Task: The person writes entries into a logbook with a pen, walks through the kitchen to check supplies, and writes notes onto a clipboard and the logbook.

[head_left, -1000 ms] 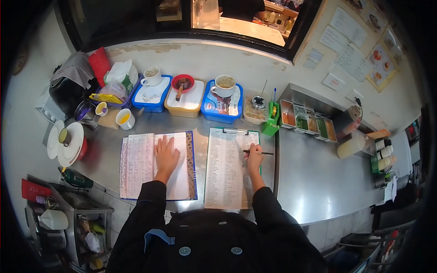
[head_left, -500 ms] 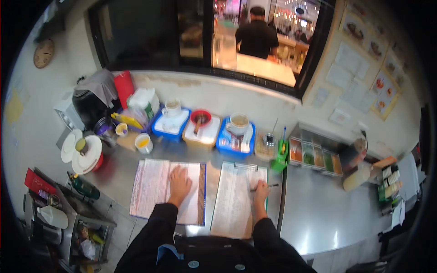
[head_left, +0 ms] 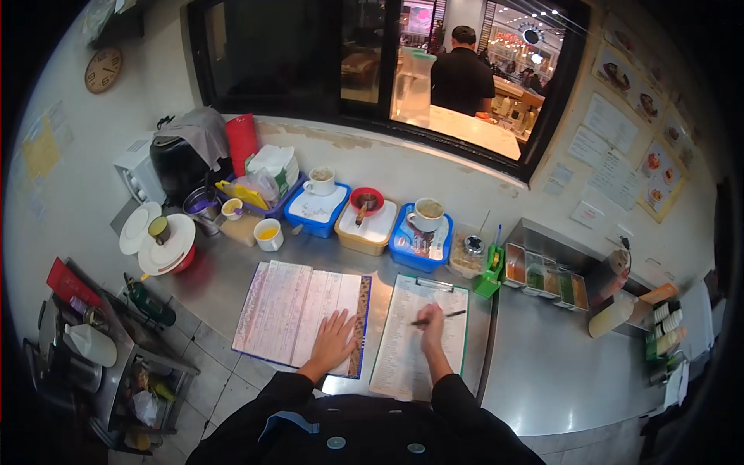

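My left hand [head_left: 333, 342] lies flat with its fingers apart on the right page of an open notebook [head_left: 271, 314], whose pages are full of handwriting. To its right a clipboard [head_left: 397, 372] carries a printed sheet under a metal clip. Over that sheet my right hand [head_left: 431, 328] grips a dark pen [head_left: 454, 314], which slants out past the fingers on both sides. Whether the pen tip touches the paper I cannot tell.
Behind the papers stand blue tubs [head_left: 318, 225] with cups on top and a green tape dispenser [head_left: 488, 277]. Sauce trays [head_left: 544, 277] sit at right, plates [head_left: 167, 245] at left. A person [head_left: 463, 74] stands beyond the window [head_left: 535, 147].
My left hand has slid down and right on the notebook page. The right hand, still with the pen, has shifted slightly left over the sheet. The camera view has turned a little.
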The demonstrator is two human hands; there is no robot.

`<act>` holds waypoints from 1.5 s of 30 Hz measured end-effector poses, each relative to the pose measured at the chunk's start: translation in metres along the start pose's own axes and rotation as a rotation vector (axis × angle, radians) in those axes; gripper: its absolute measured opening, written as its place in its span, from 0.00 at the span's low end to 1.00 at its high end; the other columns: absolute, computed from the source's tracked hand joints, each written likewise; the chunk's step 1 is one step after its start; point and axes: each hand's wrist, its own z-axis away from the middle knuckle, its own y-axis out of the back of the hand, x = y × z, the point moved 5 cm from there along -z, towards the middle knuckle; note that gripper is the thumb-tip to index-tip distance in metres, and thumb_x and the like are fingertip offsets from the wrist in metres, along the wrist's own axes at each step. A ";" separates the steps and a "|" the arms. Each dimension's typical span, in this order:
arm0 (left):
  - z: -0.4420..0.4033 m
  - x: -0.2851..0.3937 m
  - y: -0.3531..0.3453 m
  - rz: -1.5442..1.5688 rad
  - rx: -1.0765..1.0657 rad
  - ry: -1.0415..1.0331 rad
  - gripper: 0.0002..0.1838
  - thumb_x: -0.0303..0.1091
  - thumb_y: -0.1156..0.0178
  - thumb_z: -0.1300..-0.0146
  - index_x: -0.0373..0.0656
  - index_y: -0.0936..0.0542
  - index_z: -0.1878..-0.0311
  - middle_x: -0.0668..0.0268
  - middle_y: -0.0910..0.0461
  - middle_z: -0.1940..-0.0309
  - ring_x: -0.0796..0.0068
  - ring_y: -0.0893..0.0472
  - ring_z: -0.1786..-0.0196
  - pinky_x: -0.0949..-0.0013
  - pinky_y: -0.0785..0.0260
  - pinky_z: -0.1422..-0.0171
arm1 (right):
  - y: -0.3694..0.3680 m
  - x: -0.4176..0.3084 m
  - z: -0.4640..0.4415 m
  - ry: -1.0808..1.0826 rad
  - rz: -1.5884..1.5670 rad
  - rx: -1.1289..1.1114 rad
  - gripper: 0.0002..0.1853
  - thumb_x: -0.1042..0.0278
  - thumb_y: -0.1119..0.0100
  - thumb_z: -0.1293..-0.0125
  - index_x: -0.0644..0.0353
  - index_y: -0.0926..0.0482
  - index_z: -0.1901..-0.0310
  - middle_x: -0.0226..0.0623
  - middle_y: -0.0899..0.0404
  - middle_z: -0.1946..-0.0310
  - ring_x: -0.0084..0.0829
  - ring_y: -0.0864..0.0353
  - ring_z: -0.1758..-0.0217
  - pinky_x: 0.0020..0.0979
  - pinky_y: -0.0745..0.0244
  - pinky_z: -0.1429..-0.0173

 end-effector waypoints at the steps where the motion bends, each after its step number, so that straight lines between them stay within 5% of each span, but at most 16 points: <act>1: -0.001 0.001 0.002 0.015 0.011 -0.004 0.30 0.44 0.50 0.36 0.47 0.37 0.31 0.52 0.43 0.30 0.49 0.46 0.27 0.46 0.58 0.26 | -0.024 -0.006 0.010 -0.040 0.059 -0.038 0.27 0.48 0.61 0.28 0.56 0.31 0.81 0.29 0.31 0.82 0.21 0.36 0.80 0.25 0.44 0.77; 3: -0.001 0.004 0.005 0.030 0.053 0.001 0.28 0.44 0.50 0.34 0.48 0.36 0.31 0.51 0.43 0.30 0.48 0.45 0.28 0.46 0.56 0.27 | -0.058 -0.002 0.032 -0.101 0.128 -0.082 0.27 0.49 0.59 0.28 0.59 0.28 0.79 0.28 0.28 0.80 0.20 0.34 0.78 0.24 0.42 0.76; 5: -0.002 0.005 0.006 0.022 0.065 0.022 0.28 0.44 0.51 0.34 0.48 0.35 0.32 0.52 0.42 0.30 0.49 0.44 0.28 0.48 0.56 0.26 | -0.091 -0.009 0.046 0.204 0.635 -0.235 0.17 0.59 0.48 0.31 0.63 0.22 0.71 0.34 0.23 0.75 0.27 0.25 0.74 0.25 0.32 0.70; 6: -0.001 0.003 0.006 0.006 0.079 0.027 0.27 0.45 0.51 0.34 0.49 0.34 0.32 0.52 0.41 0.31 0.50 0.44 0.28 0.49 0.56 0.26 | -0.102 -0.018 0.054 0.199 0.641 -0.247 0.17 0.59 0.48 0.31 0.63 0.22 0.71 0.34 0.23 0.75 0.27 0.25 0.74 0.25 0.32 0.70; 8: -0.008 -0.011 0.003 0.161 0.036 0.069 0.28 0.45 0.51 0.34 0.50 0.34 0.32 0.53 0.40 0.31 0.51 0.43 0.28 0.48 0.57 0.26 | -0.133 -0.045 0.073 0.606 0.812 -0.449 0.04 0.73 0.39 0.39 0.63 0.20 0.65 0.40 0.20 0.69 0.38 0.19 0.64 0.29 0.26 0.60; 10: -0.012 -0.022 0.001 0.314 -0.005 0.095 0.28 0.46 0.51 0.35 0.51 0.34 0.32 0.54 0.40 0.31 0.51 0.43 0.29 0.47 0.58 0.26 | -0.134 -0.030 0.079 0.747 0.857 -0.498 0.10 0.78 0.37 0.46 0.61 0.21 0.61 0.47 0.21 0.61 0.45 0.21 0.55 0.35 0.27 0.52; 13: -0.004 -0.022 0.008 0.103 -0.019 0.095 0.30 0.48 0.49 0.37 0.53 0.35 0.31 0.56 0.42 0.30 0.52 0.44 0.27 0.44 0.61 0.26 | -0.154 -0.020 0.098 0.748 0.901 -0.776 0.15 0.76 0.38 0.46 0.59 0.26 0.55 0.47 0.26 0.50 0.46 0.27 0.46 0.40 0.33 0.44; 23: -0.006 -0.015 0.007 -0.107 -0.041 0.102 0.41 0.55 0.40 0.48 0.56 0.38 0.29 0.60 0.49 0.26 0.55 0.52 0.24 0.41 0.67 0.25 | -0.134 0.014 0.108 0.861 1.012 -0.595 0.11 0.65 0.34 0.47 0.55 0.25 0.64 0.36 0.30 0.66 0.38 0.30 0.58 0.36 0.39 0.55; 30: -0.006 -0.018 0.004 -0.138 0.001 0.092 0.46 0.62 0.37 0.54 0.56 0.36 0.30 0.60 0.47 0.26 0.56 0.52 0.24 0.42 0.67 0.25 | -0.130 0.016 0.105 0.792 1.007 -0.596 0.12 0.63 0.34 0.47 0.56 0.26 0.66 0.37 0.31 0.65 0.38 0.30 0.59 0.36 0.40 0.57; 45: -0.005 -0.011 0.009 -0.126 -0.007 0.081 0.43 0.68 0.48 0.44 0.53 0.37 0.30 0.57 0.48 0.27 0.54 0.51 0.24 0.40 0.67 0.26 | -0.121 0.013 0.098 0.728 0.808 -0.466 0.15 0.69 0.29 0.52 0.60 0.28 0.70 0.41 0.33 0.71 0.42 0.31 0.66 0.37 0.33 0.62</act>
